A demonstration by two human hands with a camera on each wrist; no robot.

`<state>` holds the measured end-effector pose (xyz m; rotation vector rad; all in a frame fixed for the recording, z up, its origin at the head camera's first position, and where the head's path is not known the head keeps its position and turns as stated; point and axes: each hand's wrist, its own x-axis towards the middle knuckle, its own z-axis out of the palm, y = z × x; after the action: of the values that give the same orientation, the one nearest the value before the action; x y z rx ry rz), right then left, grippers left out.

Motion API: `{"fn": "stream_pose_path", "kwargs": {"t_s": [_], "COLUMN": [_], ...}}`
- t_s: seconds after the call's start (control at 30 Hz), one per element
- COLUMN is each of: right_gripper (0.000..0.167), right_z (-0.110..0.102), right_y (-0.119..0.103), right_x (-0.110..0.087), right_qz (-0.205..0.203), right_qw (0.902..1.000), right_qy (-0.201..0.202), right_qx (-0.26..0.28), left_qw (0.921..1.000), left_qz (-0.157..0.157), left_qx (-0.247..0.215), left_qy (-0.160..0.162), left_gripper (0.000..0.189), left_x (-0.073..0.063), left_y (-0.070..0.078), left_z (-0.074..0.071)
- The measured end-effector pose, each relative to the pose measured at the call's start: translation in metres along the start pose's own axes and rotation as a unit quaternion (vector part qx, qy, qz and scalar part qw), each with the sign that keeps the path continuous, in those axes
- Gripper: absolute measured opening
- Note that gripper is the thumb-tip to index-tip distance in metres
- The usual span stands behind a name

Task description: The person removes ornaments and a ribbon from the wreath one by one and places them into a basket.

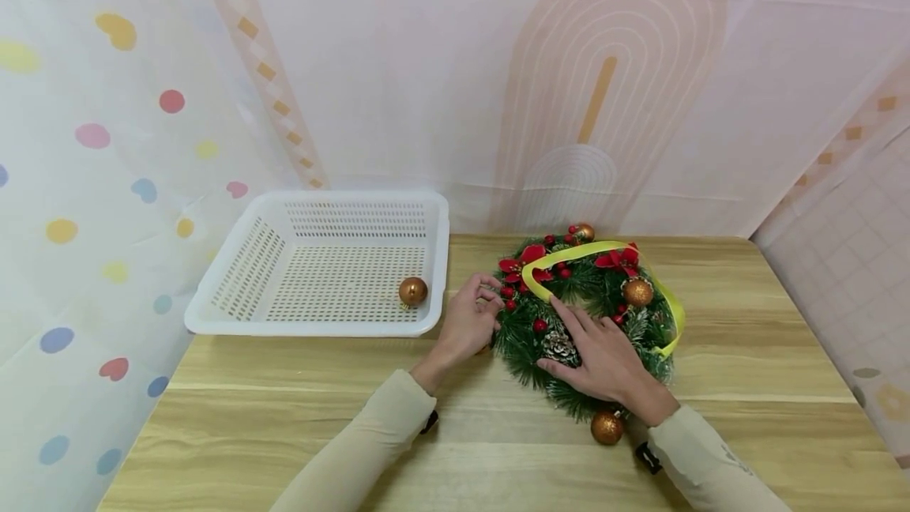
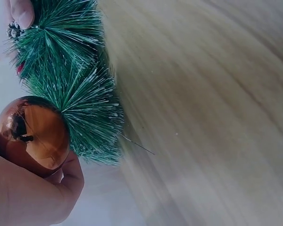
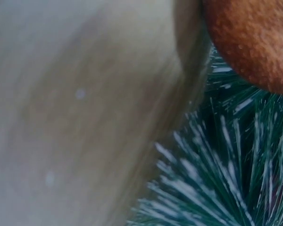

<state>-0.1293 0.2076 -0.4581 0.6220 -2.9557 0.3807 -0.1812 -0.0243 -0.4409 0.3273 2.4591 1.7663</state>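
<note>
A green Christmas wreath [image 1: 522,346] lies on the wooden table, dressed with red flowers, berries and a pine cone [image 1: 559,348]. At its left side my left hand [image 1: 469,322] holds a shiny copper bauble [image 2: 35,136] against the green needles; in the head view the fingers hide most of that bauble. My right hand [image 1: 604,354] rests on the wreath's front part with fingers spread, the index fingertip at the yellow ribbon [image 1: 583,250]. Glittery copper baubles hang on the wreath, one at its front edge [image 1: 607,427] and one on the right [image 1: 637,292].
Left of the wreath stands a white plastic basket [image 1: 320,328], with one copper bauble [image 1: 412,291] in its right front corner. Behind the table [image 1: 753,354] hangs a patterned cloth [image 1: 398,85]. Another bauble [image 1: 584,233] sits at the wreath's far edge.
</note>
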Motion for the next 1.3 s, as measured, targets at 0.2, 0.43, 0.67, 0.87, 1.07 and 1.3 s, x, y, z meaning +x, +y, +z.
{"fn": "stream_pose_path", "kwargs": {"t_s": [0.2,0.43,0.67,0.87,1.07,1.3], "right_gripper": [0.093,0.093,0.094,0.094,0.093,0.093], "right_z": [0.0,0.001,0.002,0.002,0.002,0.003], "right_y": [0.0,0.001,0.001,0.001,0.001,0.002], "right_x": [0.0,0.0,0.0,0.0,0.0,0.0], "right_qz": [-0.001,-0.003,-0.001,-0.004,-0.005,-0.006], "right_qw": [1.0,1.0,1.0,1.0,0.9999,0.9999], "right_qy": [0.001,0.006,0.005,0.006,0.01,0.012], "right_qx": [0.001,-0.001,0.0,-0.003,-0.007,-0.008], "left_qw": [0.9999,0.9935,0.9864,0.9815,0.9856,0.9861], "left_qz": [0.006,0.052,0.099,0.13,0.122,0.115], "left_qx": [0.013,0.097,0.128,0.138,0.117,0.117], "left_qy": [0.005,0.029,0.029,0.028,0.0,-0.025], "left_gripper": [0.02,0.019,0.02,0.019,0.021,0.028], "left_x": [-0.003,-0.003,-0.002,0.0,0.002,0.006], "left_y": [0.004,0.009,0.016,0.017,0.019,0.02], "left_z": [0.001,0.005,0.008,0.011,0.011,0.004]}}
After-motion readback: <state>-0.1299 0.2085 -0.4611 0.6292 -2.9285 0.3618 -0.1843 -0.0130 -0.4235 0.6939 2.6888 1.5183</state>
